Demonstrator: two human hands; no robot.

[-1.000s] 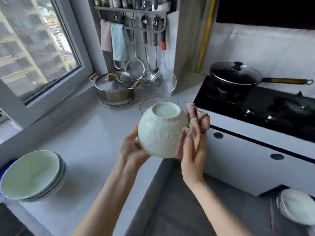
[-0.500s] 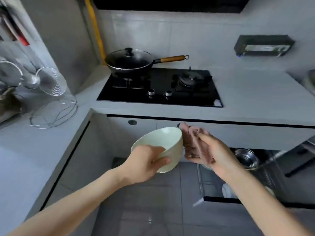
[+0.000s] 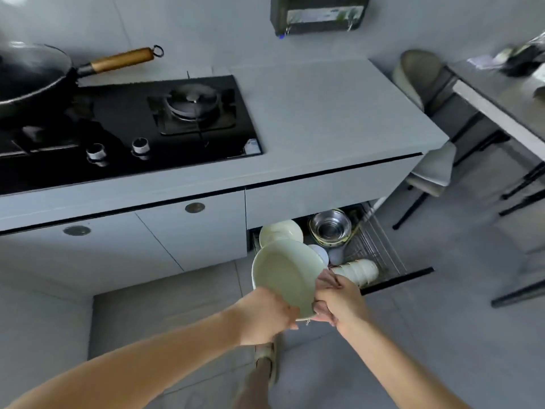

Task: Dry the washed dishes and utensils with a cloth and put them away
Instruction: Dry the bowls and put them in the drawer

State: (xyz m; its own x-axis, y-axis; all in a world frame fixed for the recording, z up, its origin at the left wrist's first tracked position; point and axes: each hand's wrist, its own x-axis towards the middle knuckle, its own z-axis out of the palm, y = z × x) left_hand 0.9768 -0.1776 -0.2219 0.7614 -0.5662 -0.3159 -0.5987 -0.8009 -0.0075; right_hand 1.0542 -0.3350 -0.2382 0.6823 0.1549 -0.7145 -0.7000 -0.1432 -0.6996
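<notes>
— What have the hands got?
— A pale green bowl (image 3: 283, 276), tilted with its mouth towards the person, held over the floor just in front of the open drawer (image 3: 380, 249). The left hand (image 3: 265, 315) grips its near rim at seven o'clock, fingers curled under.
— And the other?
— The right hand (image 3: 339, 302) is closed round a pinkish cloth (image 3: 326, 277), bunched against the bowl's wall at four o'clock.
— In the drawer?
— From the bowl: stacked pale bowls (image 3: 280, 231) at twelve o'clock, nested steel bowls (image 3: 330, 227) at one, small white bowls (image 3: 358, 270) lying sideways at three.
— Above?
— The grey counter (image 3: 324, 113), with the black hob (image 3: 132, 125) and a wooden-handled pan (image 3: 32, 75) at ten o'clock.
</notes>
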